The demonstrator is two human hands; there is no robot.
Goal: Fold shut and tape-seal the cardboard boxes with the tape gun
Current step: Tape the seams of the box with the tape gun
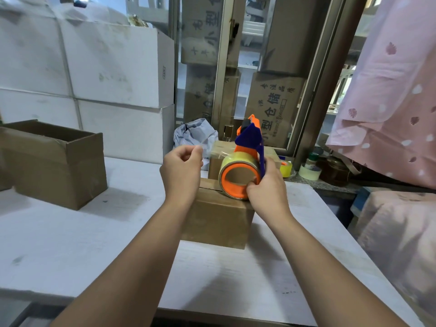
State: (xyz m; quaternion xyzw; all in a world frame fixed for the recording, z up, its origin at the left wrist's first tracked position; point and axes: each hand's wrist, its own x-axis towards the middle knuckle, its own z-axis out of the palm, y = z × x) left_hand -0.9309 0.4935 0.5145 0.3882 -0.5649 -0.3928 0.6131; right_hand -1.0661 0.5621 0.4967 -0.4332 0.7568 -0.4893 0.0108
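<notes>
Fingers (197, 150) of left hand (181, 169) pinch clear tape end (208, 149), above the box (218, 220).
Right hand (266, 188) grips tape gun (246, 159) over box's far-right corner; tape lies left-right btw. hands, left hand nearer box centre.

Tape gun (247, 147) handle behind right hand (266, 188); open box (54, 161) partly beyond left edge.

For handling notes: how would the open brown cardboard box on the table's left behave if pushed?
The open brown cardboard box probably slides rather than tips: it sits broad and flat on the smooth white table. Its unsealed upper walls likely flex.
</notes>
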